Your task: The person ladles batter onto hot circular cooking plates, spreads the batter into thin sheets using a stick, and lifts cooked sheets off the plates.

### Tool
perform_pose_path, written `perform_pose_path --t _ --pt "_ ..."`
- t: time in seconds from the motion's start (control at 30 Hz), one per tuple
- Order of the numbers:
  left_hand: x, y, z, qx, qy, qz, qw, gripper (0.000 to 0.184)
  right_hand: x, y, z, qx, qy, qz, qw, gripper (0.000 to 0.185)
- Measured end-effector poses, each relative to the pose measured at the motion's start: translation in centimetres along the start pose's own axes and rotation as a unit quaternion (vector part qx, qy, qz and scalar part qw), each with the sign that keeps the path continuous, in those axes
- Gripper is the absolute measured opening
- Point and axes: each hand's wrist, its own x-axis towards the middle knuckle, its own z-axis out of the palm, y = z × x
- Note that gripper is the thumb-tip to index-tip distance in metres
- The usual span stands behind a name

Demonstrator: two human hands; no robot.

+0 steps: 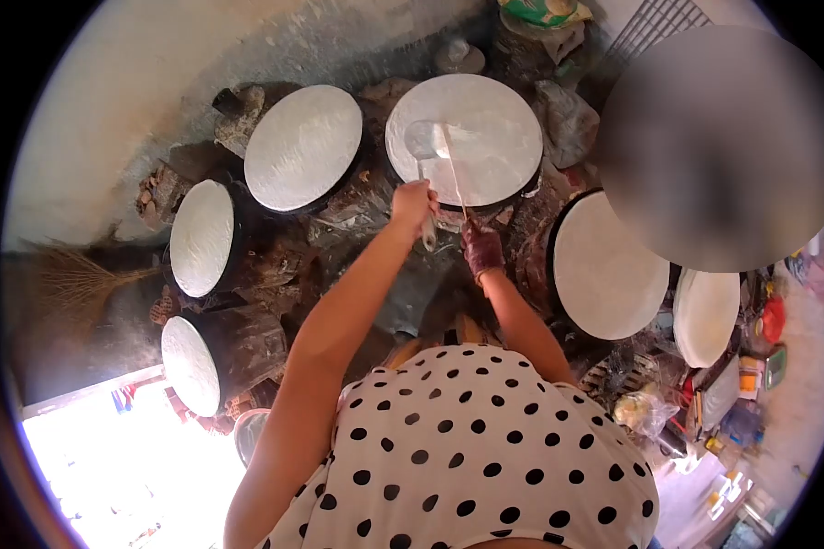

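Wall and floor: A stained pale wall (137,137) was seen behind a cluttered, soot-dark work area, and strong light was let in at the lower left (128,467).
Central pan: A round, dark-rimmed pan (494,174) was set ahead of the body, its face covered by a smooth white layer (499,119).
Ladle: The round head of a ladle (419,140) was held over the left part of the central pan, with its handle brought out past the near edge; whether the white layer was touched could not be told.
Left hand: The handle was grasped in closed fingers by the left hand (412,201).
Thin stick: It (457,174) was slanted across the near half of the central pan, its far end beside the ladle's head.
Right hand: The stick's near end was gripped by the right hand (482,247), which was wrapped in a dark red covering.
Side pans: More white-topped pans were placed to the left (303,148) and right (611,265).
Step in hand: The white layer was judged to be under work with both tools together.
Call of the move: A light, steady left grip and a controlled stick tip seemed to be required, lest the layer be torn or marked.
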Motion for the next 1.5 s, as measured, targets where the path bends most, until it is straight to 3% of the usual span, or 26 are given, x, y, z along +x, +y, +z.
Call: perform_pose_path --t 0.03,0.1,0.13,0.2,0.23,0.4,0.43,0.5,0.53,0.6,0.63,0.67,0.73,0.8,0.87,0.93,0.97,1.1,1.2,1.23,1.27,1.3,1.33,1.4,1.43,1.5 --pt "0.8 -0.1 -1.8 -0.089 -0.039 -0.047 0.994 0.017 0.5 0.2 -1.3 -0.062 -0.043 0.001 0.997 0.033" --pt "-3.5 2.0 -4.4 -0.154 -0.083 -0.049 0.983 0.019 -0.4 -4.9 -5.0 -0.051 0.043 -0.204 0.977 0.033" --pt "-5.2 3.4 -4.8 -0.221 -0.123 -0.048 0.966 0.024 0.4 -4.4 -5.3 -0.049 0.046 -0.204 0.977 0.033" --pt "-6.5 4.2 -4.9 -0.187 -0.105 -0.035 0.976 0.028 1.7 -1.5 -5.6 -0.051 0.023 0.031 0.998 0.040" --pt "-6.6 4.8 -4.9 -0.154 -0.090 -0.015 0.984 0.032 2.6 -0.3 -4.5 -0.160 -0.016 0.002 0.987 0.046" --pt "-8.5 5.7 -6.8 -0.158 -0.126 -0.054 0.978 0.032 3.7 -0.1 -1.9 -0.196 -0.006 -0.147 0.970 0.053" --pt "-9.8 5.4 -7.9 -0.151 -0.138 -0.031 0.978 0.032 3.4 1.4 -1.9 -0.107 0.041 -0.025 0.993 0.055" --pt "-13.0 4.1 -10.3 -0.108 -0.124 -0.010 0.986 0.033 -1.3 -4.2 -4.3 -0.327 -0.037 0.100 0.939 0.057" --pt "-14.5 3.4 -11.3 -0.064 -0.114 0.010 0.991 0.034 -2.9 -3.8 -4.5 -0.328 -0.036 0.096 0.939 0.057" --pt "-17.1 1.1 -13.9 -0.038 -0.075 -0.013 0.996 0.035 -4.8 -3.0 -5.0 -0.321 0.037 -0.258 0.910 0.053" --pt "-18.4 -0.4 -15.4 -0.045 -0.066 -0.005 0.997 0.035 -4.7 -3.5 -5.1 -0.319 0.030 -0.269 0.908 0.053" --pt "-19.8 -2.1 -17.0 -0.079 -0.055 -0.057 0.994 0.035 -4.5 -4.1 -5.4 -0.407 0.019 -0.128 0.904 0.049" --pt "-22.4 -4.5 -20.3 -0.125 -0.030 -0.121 0.984 0.037 -2.8 -2.1 -4.8 -0.528 -0.036 -0.053 0.847 0.042" --pt "-25.1 -7.0 -22.5 -0.166 -0.007 -0.136 0.977 0.038 -1.4 -2.6 -4.4 -0.492 -0.066 -0.104 0.862 0.043" --pt "-28.2 -7.9 -23.9 -0.253 0.048 -0.139 0.956 0.033 1.0 -3.6 -3.5 -0.368 -0.033 -0.112 0.922 0.044" --pt "-30.0 -10.1 -26.4 -0.382 0.036 -0.163 0.909 0.025 2.6 -5.1 -1.1 -0.215 0.160 -0.054 0.962 0.049" --pt "-30.9 -11.0 -27.9 -0.396 0.045 -0.146 0.906 0.025 3.8 -5.4 -0.8 -0.166 0.193 -0.031 0.966 0.049" --pt "-33.6 -15.1 -33.6 -0.567 0.010 -0.123 0.814 0.020 6.8 -8.9 1.0 -0.125 0.074 -0.012 0.989 0.048" --pt "-37.3 -14.8 -35.9 -0.642 0.002 -0.077 0.763 0.019 6.8 -9.8 4.2 -0.160 -0.063 -0.199 0.965 0.041" --pt "-38.5 -15.9 -37.1 -0.641 -0.018 0.000 0.768 0.020 6.2 -9.8 6.2 -0.154 -0.091 -0.268 0.947 0.041" --pt "-39.3 -16.5 -38.0 -0.635 -0.036 0.079 0.767 0.022 3.0 -12.8 8.6 -0.178 -0.065 -0.196 0.962 0.041" --pt "-42.2 -13.2 -37.2 -0.545 0.094 0.073 0.830 0.027 1.8 -13.4 11.2 -0.079 -0.087 -0.152 0.981 0.043" --pt "-43.0 -13.4 -37.5 -0.406 0.160 0.122 0.891 0.031 -0.9 -14.5 13.8 -0.108 -0.104 -0.191 0.970 0.043" --pt "-43.7 -12.3 -37.7 -0.242 0.267 0.108 0.927 0.033 -5.0 -15.5 18.5 -0.144 -0.186 -0.191 0.953 0.044" --pt "-43.3 -11.5 -38.2 -0.250 0.277 0.109 0.921 0.033 -5.5 -15.4 20.8 -0.152 -0.246 -0.152 0.945 0.045" --pt "-42.1 -10.2 -39.3 -0.462 0.202 0.095 0.859 0.034 -4.0 -10.8 27.3 -0.126 -0.270 -0.153 0.942 0.030"
